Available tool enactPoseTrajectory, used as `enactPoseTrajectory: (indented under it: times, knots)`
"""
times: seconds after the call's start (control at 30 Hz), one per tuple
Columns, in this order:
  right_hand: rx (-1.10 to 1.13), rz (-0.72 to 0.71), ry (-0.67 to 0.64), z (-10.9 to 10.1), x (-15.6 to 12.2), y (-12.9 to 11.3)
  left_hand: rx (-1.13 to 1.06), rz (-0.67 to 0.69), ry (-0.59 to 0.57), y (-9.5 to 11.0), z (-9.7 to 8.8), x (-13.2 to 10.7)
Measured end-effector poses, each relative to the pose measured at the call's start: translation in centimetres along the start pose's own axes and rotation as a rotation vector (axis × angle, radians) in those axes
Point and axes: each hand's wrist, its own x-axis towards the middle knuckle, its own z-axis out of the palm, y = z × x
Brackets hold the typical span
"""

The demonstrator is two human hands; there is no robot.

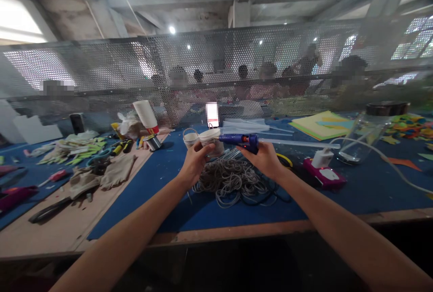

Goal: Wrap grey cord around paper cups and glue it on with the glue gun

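My left hand [195, 158] is closed around a small white paper cup [210, 139], held above the blue table mat. My right hand [264, 157] grips a blue glue gun [241, 140] with a clear glue stick [297, 144] sticking out of its back to the right. The gun's nozzle points left, close to the cup's rim. Under both hands lies a loose heap of grey cord [233, 179]. A second small cup with a wire handle [190, 138] stands just behind the held cup.
A stack of white cups [146, 115], scissors, tools and paper scraps [77, 147] lie at the left. A pink power strip with a white plug [323, 172], a clear jar [365, 136] and coloured sheets [324, 124] are at the right. A perforated metal screen [216, 71] runs behind, people beyond it.
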Motion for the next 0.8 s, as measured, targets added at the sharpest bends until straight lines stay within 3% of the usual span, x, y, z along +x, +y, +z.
enactPoseTrajectory:
  times: [0.8]
  knots:
    - [-0.05,-0.023,0.013,0.17,-0.2,0.32,-0.017,0.002,-0.02,-0.03,-0.08,-0.03]
